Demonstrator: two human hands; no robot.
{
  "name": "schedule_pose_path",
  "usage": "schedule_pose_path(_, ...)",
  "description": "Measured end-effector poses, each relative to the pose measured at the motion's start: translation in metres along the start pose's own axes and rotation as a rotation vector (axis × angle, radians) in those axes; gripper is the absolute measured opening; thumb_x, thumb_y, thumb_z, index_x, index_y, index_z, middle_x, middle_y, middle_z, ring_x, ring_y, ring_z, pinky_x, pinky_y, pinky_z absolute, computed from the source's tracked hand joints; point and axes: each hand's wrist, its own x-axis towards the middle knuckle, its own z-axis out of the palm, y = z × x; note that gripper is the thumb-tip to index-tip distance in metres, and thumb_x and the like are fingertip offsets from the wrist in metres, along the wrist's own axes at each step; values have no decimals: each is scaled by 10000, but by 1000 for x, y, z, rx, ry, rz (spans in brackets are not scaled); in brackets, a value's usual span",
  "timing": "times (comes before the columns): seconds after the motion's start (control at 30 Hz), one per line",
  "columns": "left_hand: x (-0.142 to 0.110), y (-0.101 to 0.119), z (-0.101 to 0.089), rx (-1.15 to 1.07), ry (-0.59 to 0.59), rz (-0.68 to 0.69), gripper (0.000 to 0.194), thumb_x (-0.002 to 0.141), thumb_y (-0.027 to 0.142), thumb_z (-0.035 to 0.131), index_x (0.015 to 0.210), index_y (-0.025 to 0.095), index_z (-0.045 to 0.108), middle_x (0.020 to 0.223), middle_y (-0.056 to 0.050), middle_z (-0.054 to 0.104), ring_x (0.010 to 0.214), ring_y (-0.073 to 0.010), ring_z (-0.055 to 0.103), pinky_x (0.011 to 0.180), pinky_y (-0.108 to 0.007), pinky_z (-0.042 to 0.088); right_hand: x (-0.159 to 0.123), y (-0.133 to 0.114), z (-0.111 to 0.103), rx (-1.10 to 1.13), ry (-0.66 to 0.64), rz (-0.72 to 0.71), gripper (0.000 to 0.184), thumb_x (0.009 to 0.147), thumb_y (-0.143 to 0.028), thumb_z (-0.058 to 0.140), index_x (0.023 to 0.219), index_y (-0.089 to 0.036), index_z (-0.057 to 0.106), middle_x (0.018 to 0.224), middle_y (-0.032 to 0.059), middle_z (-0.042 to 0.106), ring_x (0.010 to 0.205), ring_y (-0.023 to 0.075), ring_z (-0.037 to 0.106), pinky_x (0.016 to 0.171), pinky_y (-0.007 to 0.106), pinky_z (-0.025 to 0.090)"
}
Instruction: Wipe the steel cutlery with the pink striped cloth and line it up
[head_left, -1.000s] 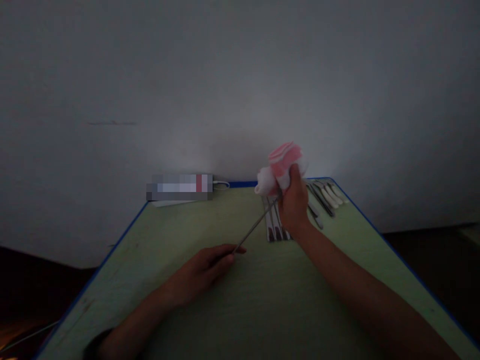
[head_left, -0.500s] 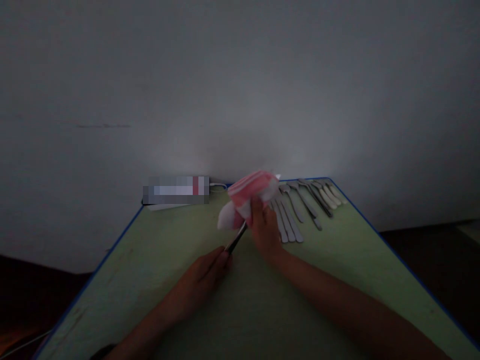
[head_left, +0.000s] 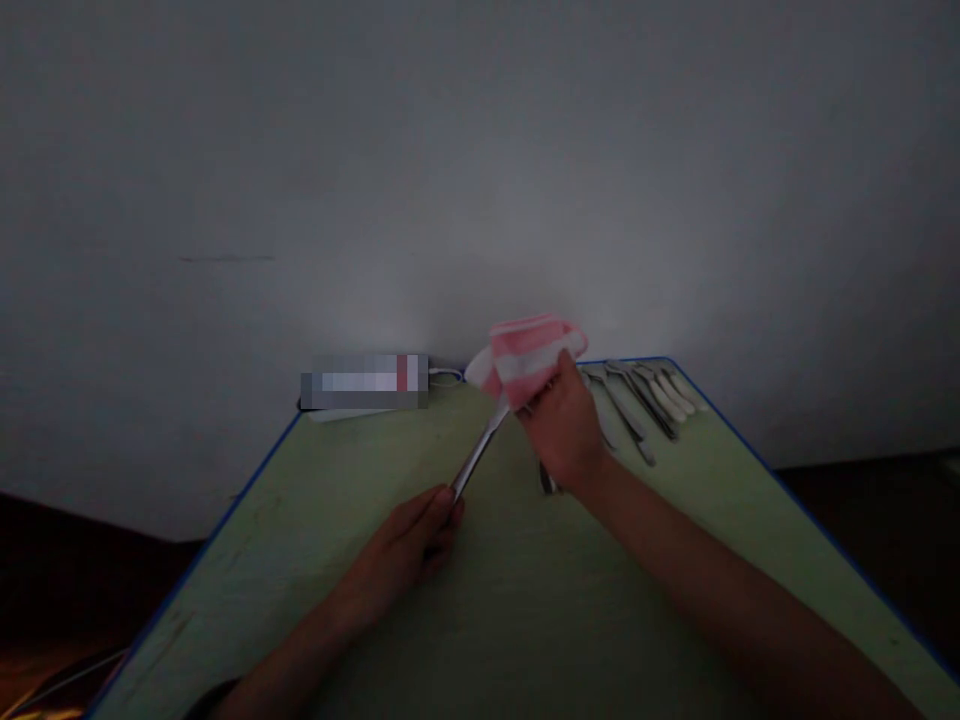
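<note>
My left hand [head_left: 409, 545] pinches the lower end of a long metal piece of cutlery [head_left: 478, 456], which slants up and to the right above the green table [head_left: 480, 610]. Its upper end is hidden inside a pink-and-white striped cloth [head_left: 525, 358]. My right hand [head_left: 562, 425] is closed around that cloth and presses it onto the cutlery. The room is dim, so I cannot tell whether the piece is a spoon, fork or knife.
A row of several spoons and other cutlery [head_left: 637, 395] lies at the table's far right, partly behind my right hand. A flat box with a white cable [head_left: 365, 383] sits at the far left edge against the grey wall. The table has a blue rim.
My right hand slid the cloth down the cutlery toward my left hand, then back up toward its far end. My left hand has kept its grip at nearly the same spot.
</note>
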Motion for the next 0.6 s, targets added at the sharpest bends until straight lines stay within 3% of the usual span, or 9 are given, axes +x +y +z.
schedule_pose_path(0.1, 1, -3, -1, -35, -19, 12, 400, 828, 574, 454, 740, 185, 475, 575, 79, 299, 483, -69, 267, 423, -163, 272, 4, -6, -3, 71, 41, 32, 210, 818, -407, 448, 830, -219, 540, 862, 21, 630, 813, 145, 598, 665, 267, 490)
schedule_pose_path(0.2, 1, -2, 0, -51, -13, 4, 396, 819, 570, 471, 741, 182, 477, 572, 81, 292, 485, -69, 266, 426, -161, 277, 7, -3, -12, -10, 15, -49, 44, 734, -245, 536, 752, -209, 521, 781, -14, 584, 730, 115, 574, 666, 247, 480)
schedule_pose_path(0.33, 0, 0, 1, -55, -8, -3, 401, 798, 576, 497, 740, 179, 487, 579, 79, 296, 488, -69, 276, 429, -164, 275, 14, -8, -19, -87, 0, -108, 114, 632, -100, 529, 685, -194, 492, 686, -41, 531, 629, 88, 533, 595, 210, 450)
schedule_pose_path(0.43, 1, -1, 1, -68, -27, 9, 395, 802, 573, 497, 744, 182, 481, 583, 81, 297, 483, -66, 276, 429, -168, 267, 16, -16, -18, -102, 11, -48, 158, 600, -54, 475, 676, -193, 488, 591, -51, 508, 536, 90, 485, 519, 214, 424)
schedule_pose_path(0.6, 2, -4, -1, -63, -34, 28, 400, 810, 576, 479, 726, 186, 458, 569, 85, 293, 473, -65, 263, 420, -172, 248, 11, -22, -13, -140, -153, 106, 98, 636, -95, 471, 662, -176, 520, 588, -22, 543, 543, 98, 482, 507, 211, 417)
